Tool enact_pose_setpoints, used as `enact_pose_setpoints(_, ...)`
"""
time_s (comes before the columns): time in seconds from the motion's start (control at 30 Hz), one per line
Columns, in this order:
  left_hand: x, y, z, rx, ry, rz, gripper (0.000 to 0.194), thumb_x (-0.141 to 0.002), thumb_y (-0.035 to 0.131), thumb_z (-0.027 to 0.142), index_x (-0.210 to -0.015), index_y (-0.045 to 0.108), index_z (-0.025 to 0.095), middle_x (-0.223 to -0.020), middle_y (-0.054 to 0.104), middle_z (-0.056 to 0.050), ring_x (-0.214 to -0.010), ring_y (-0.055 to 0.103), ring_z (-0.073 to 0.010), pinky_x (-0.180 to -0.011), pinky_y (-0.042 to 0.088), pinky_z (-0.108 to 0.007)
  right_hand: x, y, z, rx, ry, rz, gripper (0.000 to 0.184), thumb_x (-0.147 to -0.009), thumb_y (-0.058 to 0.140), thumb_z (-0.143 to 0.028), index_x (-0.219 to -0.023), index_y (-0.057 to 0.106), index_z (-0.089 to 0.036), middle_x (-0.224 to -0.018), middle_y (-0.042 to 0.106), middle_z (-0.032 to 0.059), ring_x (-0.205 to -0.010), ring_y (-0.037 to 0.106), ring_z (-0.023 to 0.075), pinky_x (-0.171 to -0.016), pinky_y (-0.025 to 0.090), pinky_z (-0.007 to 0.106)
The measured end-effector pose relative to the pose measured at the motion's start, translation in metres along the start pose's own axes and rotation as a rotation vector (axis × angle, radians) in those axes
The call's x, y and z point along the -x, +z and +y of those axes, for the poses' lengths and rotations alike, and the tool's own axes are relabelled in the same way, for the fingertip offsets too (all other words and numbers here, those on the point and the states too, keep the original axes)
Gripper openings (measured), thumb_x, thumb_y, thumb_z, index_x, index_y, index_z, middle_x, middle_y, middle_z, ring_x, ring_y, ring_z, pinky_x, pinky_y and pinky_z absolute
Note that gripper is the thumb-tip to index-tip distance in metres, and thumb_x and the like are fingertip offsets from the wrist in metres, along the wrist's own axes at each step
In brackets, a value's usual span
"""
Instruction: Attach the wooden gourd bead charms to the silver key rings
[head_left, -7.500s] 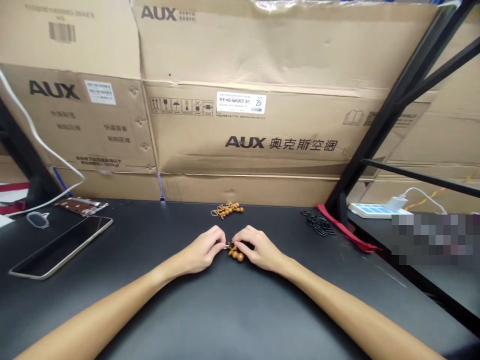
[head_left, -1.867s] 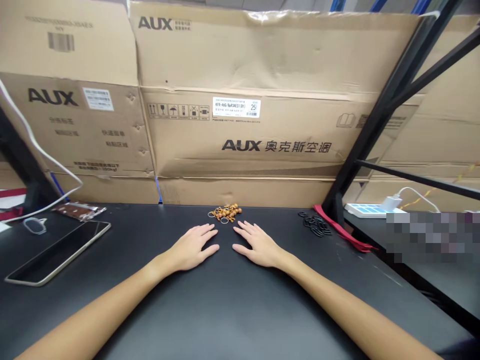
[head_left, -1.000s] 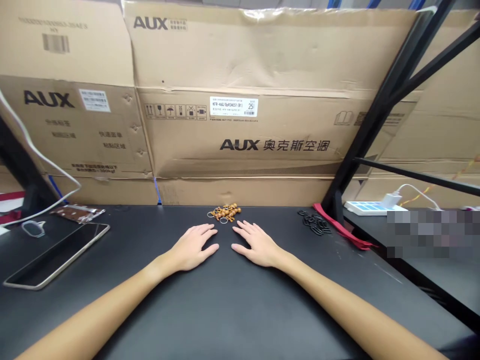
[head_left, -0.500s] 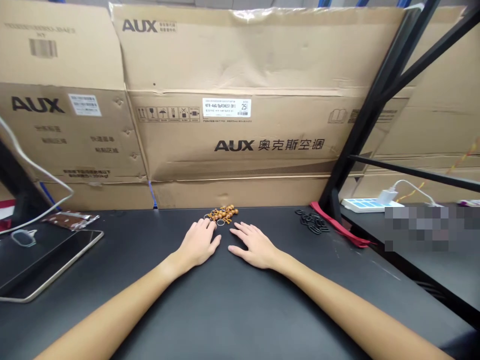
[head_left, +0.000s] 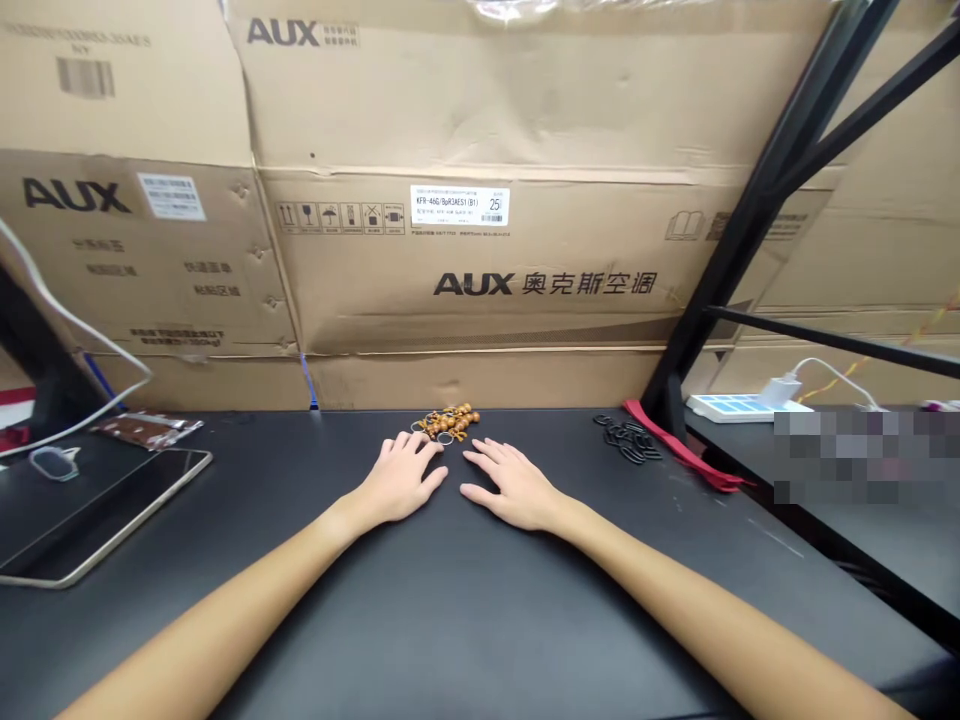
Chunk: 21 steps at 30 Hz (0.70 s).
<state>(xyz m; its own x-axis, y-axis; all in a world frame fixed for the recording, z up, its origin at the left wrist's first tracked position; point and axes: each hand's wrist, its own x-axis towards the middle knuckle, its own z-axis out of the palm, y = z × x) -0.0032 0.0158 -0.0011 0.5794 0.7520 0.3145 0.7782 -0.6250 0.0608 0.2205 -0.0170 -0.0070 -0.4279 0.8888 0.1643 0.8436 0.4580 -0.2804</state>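
My left hand lies palm down on the black table, its fingers apart and holding nothing. Facing it across a narrow gap, my right hand also rests flat with spread fingers. Just beyond the fingertips is a small pile of brown, wooden-looking beaded keychains with metal rings. The left fingertips come right up to the pile's near edge; whether they touch it I cannot tell. Farther right, away from both hands, sits a heap of black rings or loops.
Large cardboard boxes stand behind the table. At left lie a tablet, a brown packet, glasses and a white cable. To the right are a red strap, a black metal frame and a power strip.
The view has shifted slightly, so the boxes and the table's far edge sit a little higher in the picture. Both hands stay flat beside the keychains, with hardly any movement.
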Motion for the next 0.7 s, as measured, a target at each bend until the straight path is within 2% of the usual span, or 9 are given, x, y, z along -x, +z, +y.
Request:
enact_pose_setpoints(0.13, -0.006, 0.0, -0.004, -0.04, -0.005, -0.037, 0.055, -0.092, 0.037, 0.053, -0.139, 0.043, 0.026, -0.126, 0.052, -0.012, -0.111, 0.046, -0.032, -0.092, 0.037, -0.049, 0.0, 0.0, 0.0, -0.006, 0.001, 0.003, 0.07, -0.089, 0.034, -0.066, -0.141, 0.042, -0.02, -0.151, 0.031, 0.0102, -0.141, 0.024, 0.0288, -0.115, 0.018, 0.047)
enact_pose_setpoints(0.23, -0.011, 0.0, -0.006, -0.049, -0.011, -0.042, 0.055, -0.089, 0.04, 0.057, -0.133, 0.051, 0.027, -0.122, 0.053, -0.013, -0.108, 0.047, -0.0323, -0.09, 0.039, -0.048, 0.0, 0.0, 0.0, -0.007, 0.002, 0.005, 0.07, -0.088, 0.035, -0.067, -0.141, 0.042, -0.021, -0.152, 0.031, 0.0096, -0.141, 0.024, 0.0289, -0.115, 0.018, 0.048)
enact_pose_setpoints(0.37, -0.008, -0.002, -0.005, -0.004, 0.044, 0.022, 0.043, -0.09, 0.044, 0.05, -0.119, 0.061, 0.024, -0.115, 0.057, -0.01, -0.105, 0.05, -0.0291, -0.088, 0.04, -0.044, 0.001, 0.001, 0.001, 0.008, -0.027, 0.037, 0.066, -0.089, 0.037, -0.064, -0.138, 0.046, -0.02, -0.15, 0.035, 0.01, -0.139, 0.029, 0.029, -0.114, 0.022, 0.047)
enact_pose_setpoints(0.53, 0.003, -0.008, 0.004, 0.172, 0.165, 0.025, 0.023, -0.093, 0.048, 0.037, -0.104, 0.062, 0.024, -0.107, 0.065, -0.003, -0.103, 0.054, -0.0218, -0.089, 0.041, -0.037, 0.003, 0.0, -0.001, -0.001, -0.087, 0.194, 0.048, -0.091, 0.047, -0.046, -0.129, 0.054, -0.02, -0.137, 0.05, 0.0099, -0.128, 0.043, 0.0251, -0.107, 0.034, 0.042)
enact_pose_setpoints(0.6, 0.006, -0.01, 0.009, 0.238, 0.19, 0.006, 0.019, -0.091, 0.05, 0.036, -0.099, 0.062, 0.024, -0.103, 0.066, -0.002, -0.099, 0.056, -0.0206, -0.089, 0.041, -0.035, 0.003, -0.001, -0.002, -0.006, -0.133, 0.24, 0.043, -0.092, 0.046, -0.039, -0.13, 0.052, -0.021, -0.136, 0.051, 0.0089, -0.125, 0.044, 0.0237, -0.106, 0.036, 0.041)
enact_pose_setpoints(0.7, 0.01, -0.011, 0.014, 0.303, 0.204, -0.011, 0.017, -0.089, 0.053, 0.037, -0.092, 0.063, 0.024, -0.099, 0.067, -0.002, -0.095, 0.057, -0.0202, -0.089, 0.042, -0.034, 0.003, -0.001, -0.003, 0.011, -0.192, 0.229, 0.04, -0.092, 0.044, -0.033, -0.13, 0.053, -0.023, -0.14, 0.047, 0.0076, -0.128, 0.04, 0.0249, -0.105, 0.035, 0.042)
